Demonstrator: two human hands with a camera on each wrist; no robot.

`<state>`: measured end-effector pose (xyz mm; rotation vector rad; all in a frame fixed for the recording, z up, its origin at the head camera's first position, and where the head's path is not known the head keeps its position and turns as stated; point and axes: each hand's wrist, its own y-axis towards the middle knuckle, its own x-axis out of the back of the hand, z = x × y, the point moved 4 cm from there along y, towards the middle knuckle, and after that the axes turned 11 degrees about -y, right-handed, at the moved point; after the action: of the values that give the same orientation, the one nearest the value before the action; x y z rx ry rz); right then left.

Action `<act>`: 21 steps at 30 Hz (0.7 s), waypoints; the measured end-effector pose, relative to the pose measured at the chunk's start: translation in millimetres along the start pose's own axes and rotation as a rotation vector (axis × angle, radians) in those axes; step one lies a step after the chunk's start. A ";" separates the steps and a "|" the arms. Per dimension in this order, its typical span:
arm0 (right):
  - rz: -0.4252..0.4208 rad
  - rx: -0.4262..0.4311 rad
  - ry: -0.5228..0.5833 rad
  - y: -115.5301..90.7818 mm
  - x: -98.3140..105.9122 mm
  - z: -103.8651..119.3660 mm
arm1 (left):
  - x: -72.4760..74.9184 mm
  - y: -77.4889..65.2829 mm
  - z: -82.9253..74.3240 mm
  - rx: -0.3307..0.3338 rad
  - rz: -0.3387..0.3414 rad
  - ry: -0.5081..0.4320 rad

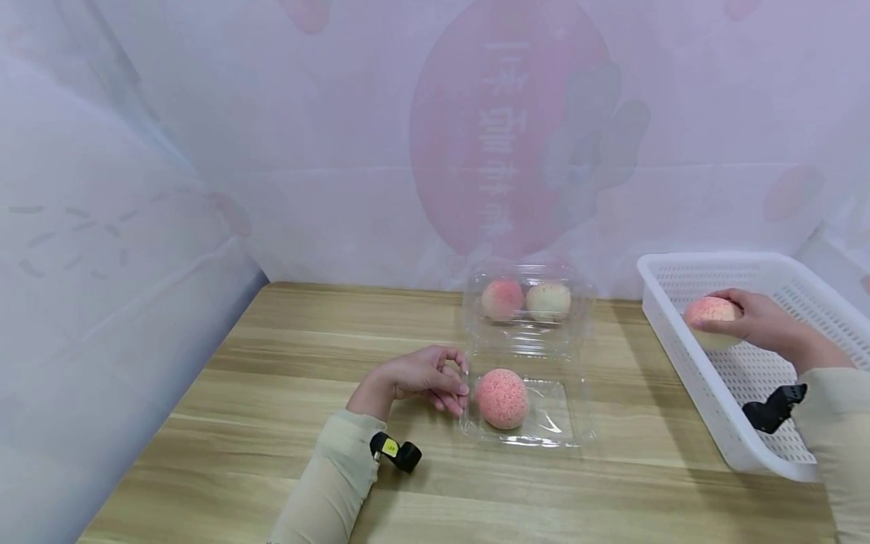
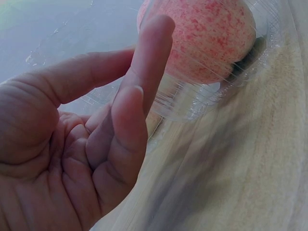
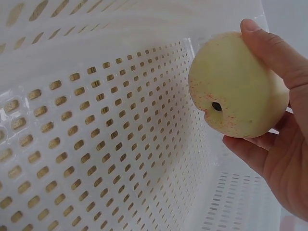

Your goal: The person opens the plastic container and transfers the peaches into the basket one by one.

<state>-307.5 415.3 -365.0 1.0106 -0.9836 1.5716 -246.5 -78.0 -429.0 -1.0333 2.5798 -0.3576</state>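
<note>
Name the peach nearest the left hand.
The pink peach alone in the front tray, beside the left hand; the back peaches and the held peach in the right hand are farther.

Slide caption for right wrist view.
Right hand grips a pale yellow, red-speckled peach-like fruit, with a white perforated basket behind it.

Clear box (image 1: 553,412) beside left hand (image 1: 424,375): thin plastic, glossy, ridged
Peach (image 3: 236,89) in right hand (image 1: 761,325): smooth, matt skin
Basket (image 1: 693,385) below right hand: white plastic, smooth, perforated
Desk (image 1: 272,393) under left hand: wood-grained, smooth, faint sheen
Backdrop (image 1: 326,211) beyond both hands: cloth-like, matt, creased
Sleeves (image 1: 333,472) behind both hands: matt cloth
</note>
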 end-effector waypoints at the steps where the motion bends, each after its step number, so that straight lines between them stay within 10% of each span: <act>1: 0.004 -0.001 -0.003 0.1 -0.9 -0.4 | 0.1 0.2 -0.2 -0.001 0.000 0.002; 21: 0.032 0.028 -0.102 -0.1 -13.0 -6.4 | -1.3 -0.2 -0.3 0.003 -0.005 0.002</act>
<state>-306.1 417.4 -379.3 1.1088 -1.0546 1.5761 -245.6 -77.2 -428.4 -1.0391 2.5782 -0.3645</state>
